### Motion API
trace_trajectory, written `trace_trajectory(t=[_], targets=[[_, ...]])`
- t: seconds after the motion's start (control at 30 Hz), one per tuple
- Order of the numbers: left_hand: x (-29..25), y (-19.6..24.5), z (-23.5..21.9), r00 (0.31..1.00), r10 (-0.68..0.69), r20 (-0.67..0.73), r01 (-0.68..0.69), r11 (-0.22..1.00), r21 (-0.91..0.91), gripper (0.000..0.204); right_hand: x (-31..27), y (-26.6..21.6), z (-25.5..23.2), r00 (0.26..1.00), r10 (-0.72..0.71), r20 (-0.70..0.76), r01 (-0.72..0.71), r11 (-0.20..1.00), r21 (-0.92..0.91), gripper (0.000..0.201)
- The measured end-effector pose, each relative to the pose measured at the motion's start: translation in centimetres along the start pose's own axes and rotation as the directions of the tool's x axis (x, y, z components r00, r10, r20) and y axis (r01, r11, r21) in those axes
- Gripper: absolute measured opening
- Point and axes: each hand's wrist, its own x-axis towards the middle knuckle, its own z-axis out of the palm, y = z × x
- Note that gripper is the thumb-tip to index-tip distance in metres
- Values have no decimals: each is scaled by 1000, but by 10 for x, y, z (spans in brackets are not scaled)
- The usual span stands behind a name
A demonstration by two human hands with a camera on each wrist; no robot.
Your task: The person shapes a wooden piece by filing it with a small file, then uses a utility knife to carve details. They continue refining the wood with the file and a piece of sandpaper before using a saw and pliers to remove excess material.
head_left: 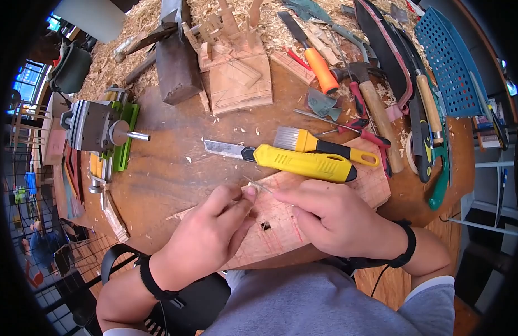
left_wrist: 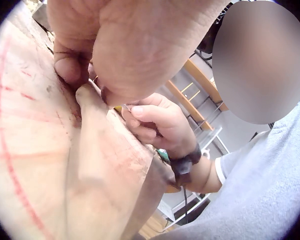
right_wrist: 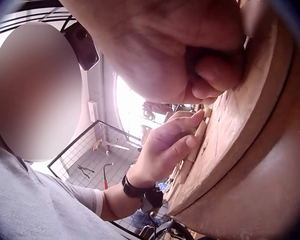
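Observation:
Over the red-marked wooden board [head_left: 278, 224], the left hand [head_left: 208, 232] has its fingers curled and pinches a pale wooden stick [left_wrist: 92, 145], clearest in the left wrist view. To its right, the right hand [head_left: 340, 218] pinches a thin, narrow tool [head_left: 260, 185] between thumb and forefinger; the tool's far end points up-left, close to the left fingertips. Whether it touches the stick is hidden. A small dark square hole [head_left: 265, 225] shows in the board between the hands.
Beyond the board lie a yellow utility knife [head_left: 303, 162] and a brush [head_left: 326, 148]. A grey vise [head_left: 96, 126] stands left, a wooden model [head_left: 242, 84] and wood shavings behind. Hammer [head_left: 376, 112], files and a blue basket [head_left: 449, 67] are at right.

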Motion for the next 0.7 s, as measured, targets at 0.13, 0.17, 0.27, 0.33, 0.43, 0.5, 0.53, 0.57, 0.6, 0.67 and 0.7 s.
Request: trace_trajectory(t=[0.13, 0.17, 0.27, 0.33, 0.43, 0.5, 0.53, 0.57, 0.6, 0.67, 0.7], targets=[[0, 0, -3, 1000, -24, 11, 24, 1000, -8, 39, -1, 3, -5, 999, -33, 20, 33, 999, 8, 41], [1, 0, -2, 1000, -14, 6, 14, 1000, -2, 39, 2, 5, -3, 999, -34, 23, 34, 999, 10, 41], [2, -1, -3, 999, 17, 28, -17, 1000, -6, 39, 6, 6, -1, 997, -77, -10, 77, 996, 43, 43], [3, -1, -3, 999, 21, 36, -20, 1000, -16, 40, 8, 2, -4, 998, -39, 55, 38, 999, 16, 34], [3, 1, -5, 999, 11, 37, -11, 1000, -11, 39, 5, -4, -8, 989, 52, 137, -48, 998, -34, 34], [4, 1, -5, 998, -2, 58, 2, 1000, -2, 38, 10, 0, -2, 996, -16, 90, 17, 1000, -17, 35], [5, 1, -5, 998, 0, 60, 0, 1000, -5, 38, 11, 1, -1, 995, -87, 46, 87, 996, -8, 35], [6, 0, -5, 998, 21, 54, -21, 1000, -4, 39, 9, 1, -3, 995, -86, 47, 87, 996, -10, 35], [5, 0, -6, 998, 39, 50, -39, 999, -3, 39, 7, 0, -5, 996, -47, 70, 48, 999, -10, 35], [4, 1, -5, 999, 23, 49, -23, 1000, -1, 39, 8, 0, -5, 996, -13, 92, 14, 1000, -9, 36], [4, 1, -4, 998, 12, 54, -12, 1000, -2, 39, 10, 1, -3, 997, -28, 71, 28, 1000, 0, 36]])
